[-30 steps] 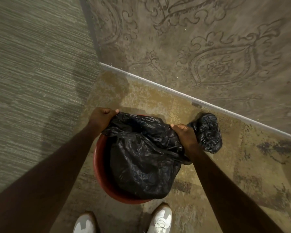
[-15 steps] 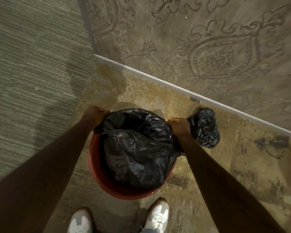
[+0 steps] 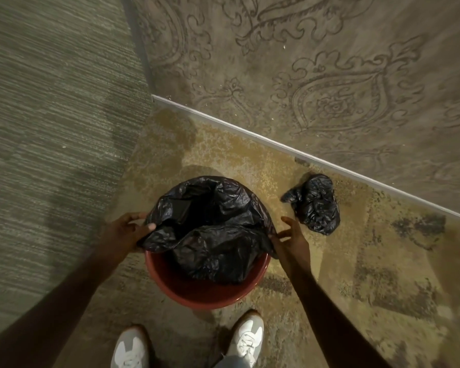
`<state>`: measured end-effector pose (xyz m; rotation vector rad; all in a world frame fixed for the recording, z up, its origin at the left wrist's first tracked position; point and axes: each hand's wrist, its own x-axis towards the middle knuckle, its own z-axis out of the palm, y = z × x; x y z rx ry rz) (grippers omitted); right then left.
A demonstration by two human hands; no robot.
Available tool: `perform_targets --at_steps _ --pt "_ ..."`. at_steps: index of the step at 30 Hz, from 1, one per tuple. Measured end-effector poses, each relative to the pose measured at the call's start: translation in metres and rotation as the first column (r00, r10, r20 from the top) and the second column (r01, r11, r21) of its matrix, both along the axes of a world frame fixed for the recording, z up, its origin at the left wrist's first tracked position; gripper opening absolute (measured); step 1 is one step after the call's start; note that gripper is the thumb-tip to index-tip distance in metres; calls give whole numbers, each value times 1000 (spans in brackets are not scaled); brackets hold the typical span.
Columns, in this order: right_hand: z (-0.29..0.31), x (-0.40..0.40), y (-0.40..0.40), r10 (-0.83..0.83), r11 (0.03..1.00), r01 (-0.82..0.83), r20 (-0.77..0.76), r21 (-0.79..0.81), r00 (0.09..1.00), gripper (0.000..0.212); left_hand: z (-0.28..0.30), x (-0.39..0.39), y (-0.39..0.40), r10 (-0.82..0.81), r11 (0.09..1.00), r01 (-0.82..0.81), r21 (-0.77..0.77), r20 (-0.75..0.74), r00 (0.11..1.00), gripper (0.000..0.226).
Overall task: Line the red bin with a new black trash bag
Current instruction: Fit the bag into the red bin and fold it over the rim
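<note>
The round red bin [image 3: 205, 293] stands on the floor in front of my feet. A black trash bag [image 3: 210, 229] lies in it, its mouth pulled over the far half of the rim while the near rim shows bare red. My left hand [image 3: 125, 231] pinches the bag's edge at the bin's left side. My right hand [image 3: 292, 239] holds the bag's edge at the right side, thumb and forefinger on the plastic and the other fingers spread.
A tied, crumpled black bag [image 3: 315, 204] lies on the floor to the right of the bin, near the white baseboard [image 3: 250, 134] of the patterned wall. A striped wall meets it at the corner on the left. My white shoes [image 3: 246, 338] stand just behind the bin.
Both hands have slid from the far rim toward the sides of the bin, spreading the bag's mouth over the far rim. The bag sits lower and more open.
</note>
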<state>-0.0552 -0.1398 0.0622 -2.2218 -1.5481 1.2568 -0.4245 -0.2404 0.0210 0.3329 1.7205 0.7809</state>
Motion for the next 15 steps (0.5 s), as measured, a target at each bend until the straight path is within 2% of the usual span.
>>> perform_targets --at_steps 2,5,8,11,13,15 --pt "1 5 -8 -39 998 40 22 -54 999 51 2 3 -11 26 999 -26 -30 24 999 32" --pt "0 10 -13 -100 984 104 36 -144 994 37 1 3 -27 -25 997 29 -75 45 999 20" --pt "0 15 -14 -92 978 102 67 -182 994 24 4 3 -39 -46 978 67 -200 107 993 17" --pt "1 22 -19 -105 951 128 94 -281 990 5 8 3 -46 -5 950 40 -310 114 993 13" --pt "-1 27 -25 -139 928 163 94 -336 986 11 12 5 -55 27 945 17 -327 131 991 8" --pt "-1 29 -32 -222 898 225 53 -379 974 7 18 13 -68 174 947 -104 -304 212 962 16"
